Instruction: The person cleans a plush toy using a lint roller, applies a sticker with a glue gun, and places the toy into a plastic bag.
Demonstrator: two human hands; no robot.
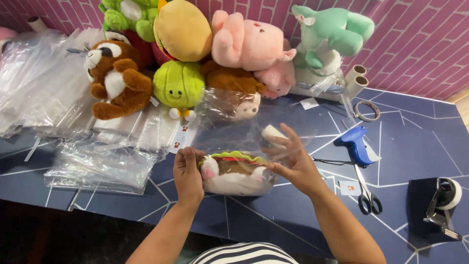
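A small plush toy (pixel 234 173), white and brown with a green frill, lies on the dark blue table (pixel 415 146) inside a clear plastic bag (pixel 234 127). My left hand (pixel 188 175) is closed on the bag's left edge beside the toy. My right hand (pixel 293 159) grips the bag's right side, fingers spread against the plastic, with a small white piece at the fingertips. The bag's open end stands up toward the back.
Plush toys are piled at the back: a brown raccoon (pixel 117 76), a green round one (pixel 179 85), a pink pig (pixel 249 41), a mint one (pixel 327 36). Stacks of clear bags (pixel 97 161) lie left. A blue tagging gun (pixel 355 144), scissors (pixel 366 193), a tape dispenser (pixel 439 203) sit right.
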